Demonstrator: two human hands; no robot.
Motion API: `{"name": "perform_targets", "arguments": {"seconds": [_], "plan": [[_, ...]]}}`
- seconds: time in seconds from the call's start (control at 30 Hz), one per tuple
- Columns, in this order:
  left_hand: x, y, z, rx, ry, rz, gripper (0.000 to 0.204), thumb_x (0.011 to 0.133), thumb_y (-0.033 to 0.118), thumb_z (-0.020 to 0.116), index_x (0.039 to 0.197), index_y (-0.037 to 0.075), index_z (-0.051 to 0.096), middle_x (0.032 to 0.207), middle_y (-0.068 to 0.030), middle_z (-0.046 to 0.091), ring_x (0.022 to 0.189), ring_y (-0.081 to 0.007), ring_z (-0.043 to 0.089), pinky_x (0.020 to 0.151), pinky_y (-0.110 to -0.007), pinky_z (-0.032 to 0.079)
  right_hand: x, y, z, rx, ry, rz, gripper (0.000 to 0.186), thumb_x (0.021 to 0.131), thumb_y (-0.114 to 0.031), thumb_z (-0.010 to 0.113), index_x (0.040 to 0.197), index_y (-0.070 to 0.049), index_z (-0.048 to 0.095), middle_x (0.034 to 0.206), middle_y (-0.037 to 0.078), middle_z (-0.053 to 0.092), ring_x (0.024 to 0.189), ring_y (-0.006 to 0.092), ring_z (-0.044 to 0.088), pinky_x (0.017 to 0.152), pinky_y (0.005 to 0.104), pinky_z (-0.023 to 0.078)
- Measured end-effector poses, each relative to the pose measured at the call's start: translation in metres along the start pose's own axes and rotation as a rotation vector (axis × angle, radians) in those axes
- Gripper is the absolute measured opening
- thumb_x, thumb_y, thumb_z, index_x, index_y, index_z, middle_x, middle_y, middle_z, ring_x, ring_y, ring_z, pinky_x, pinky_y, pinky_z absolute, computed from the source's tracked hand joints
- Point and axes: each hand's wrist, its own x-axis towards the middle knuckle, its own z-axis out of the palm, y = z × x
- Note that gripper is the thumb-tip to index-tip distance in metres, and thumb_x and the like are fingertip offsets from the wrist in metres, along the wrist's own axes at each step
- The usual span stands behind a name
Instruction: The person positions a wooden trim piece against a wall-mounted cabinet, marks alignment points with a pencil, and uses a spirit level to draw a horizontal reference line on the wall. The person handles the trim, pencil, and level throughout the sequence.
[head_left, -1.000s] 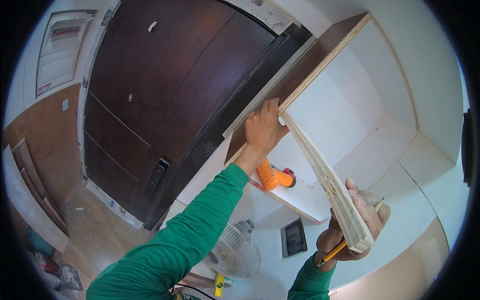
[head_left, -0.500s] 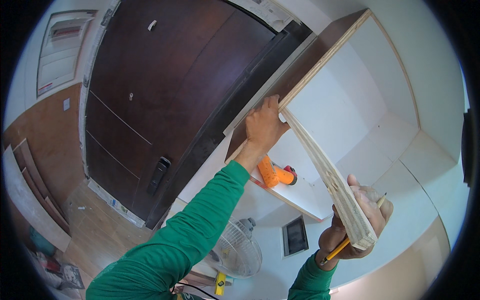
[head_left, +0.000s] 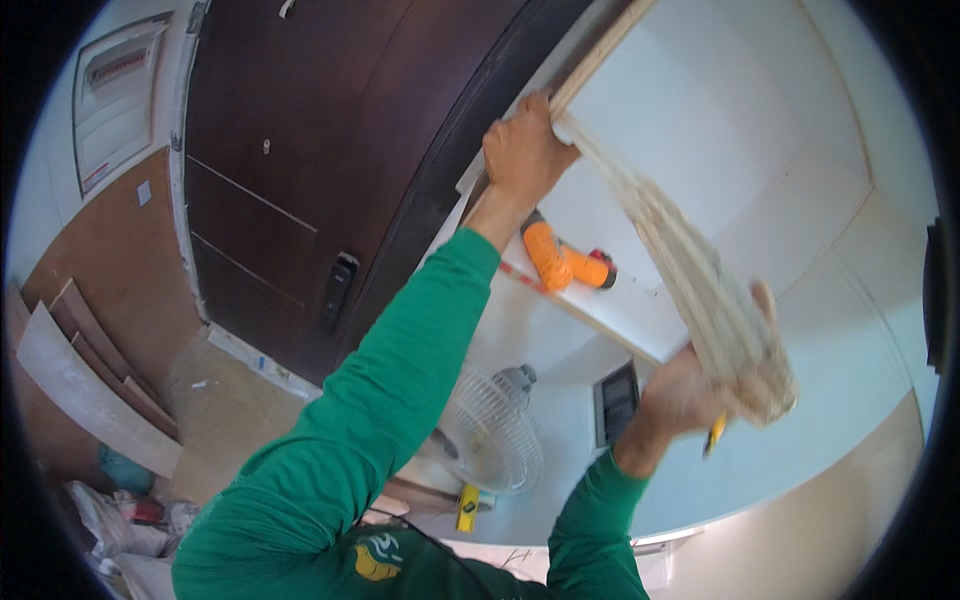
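Observation:
A plywood strip [head_left: 690, 270], smeared by motion, runs slantwise across the front of a white box cabinet [head_left: 700, 130] with bare plywood edges. Its near end lies in my right hand [head_left: 685, 390], which is closed around it and also holds a yellow pencil [head_left: 715, 434]. At the strip's far end, my left hand [head_left: 525, 150] is closed over the cabinet's edge; whether its fingers also pinch the strip is hidden. Below that hand, an orange cordless drill [head_left: 550, 262] rests on the cabinet's lower white panel.
A dark brown door [head_left: 300, 130] with a black handle lock [head_left: 340, 290] stands to the left. A white fan [head_left: 490, 430], a yellow level [head_left: 467, 507] and a dark wall panel [head_left: 616, 402] are below. Boards [head_left: 95, 390] lean at the far left.
My right hand has swung the strip's near end up and to the right, with the pencil still in it. The left hand keeps its hold at the cabinet edge. The whole view has shifted.

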Motion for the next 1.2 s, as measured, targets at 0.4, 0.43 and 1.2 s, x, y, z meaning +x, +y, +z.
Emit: {"name": "perform_targets", "arguments": {"seconds": [0.4,0.43,1.2], "plan": [[-0.005,-0.012,0.005,-0.080,-0.171,0.064,0.037,0.078,0.034,0.083,0.102,0.009,0.068,0.089,-0.0137,0.075,0.073,-0.0373,0.074,0.063,-0.048,0.059,0.015,0.114,0.099,0.435,0.005,0.468,0.019,0.095,-0.009,0.072,0.107,0.004,0.068,0.092,0.010,0.075,0.069,0.0137,0.068,0.062,0.0258,0.056],[-0.001,-0.013,0.003,-0.053,-0.179,0.055,0.035,0.078,0.033,0.082,0.100,0.009,0.068,0.088,-0.0136,0.075,0.072,-0.0365,0.074,0.063,-0.047,0.059,0.012,0.118,0.103,0.461,0.004,0.494,0.019,0.096,-0.009,0.072,0.109,0.004,0.068,0.094,0.011,0.075,0.071,0.0147,0.070,0.063,0.0266,0.057],[0.003,-0.022,0.009,0.183,-0.135,-0.030,0.028,0.083,0.032,0.077,0.082,0.004,0.075,0.079,-0.0203,0.075,0.074,-0.0406,0.076,0.068,-0.049,0.060,0.021,0.171,0.121,0.681,-0.070,0.565,0.026,0.108,-0.025,0.063,0.105,-0.001,0.075,0.091,0.006,0.077,0.056,0.0080,0.059,0.048,0.0226,0.042]]}}
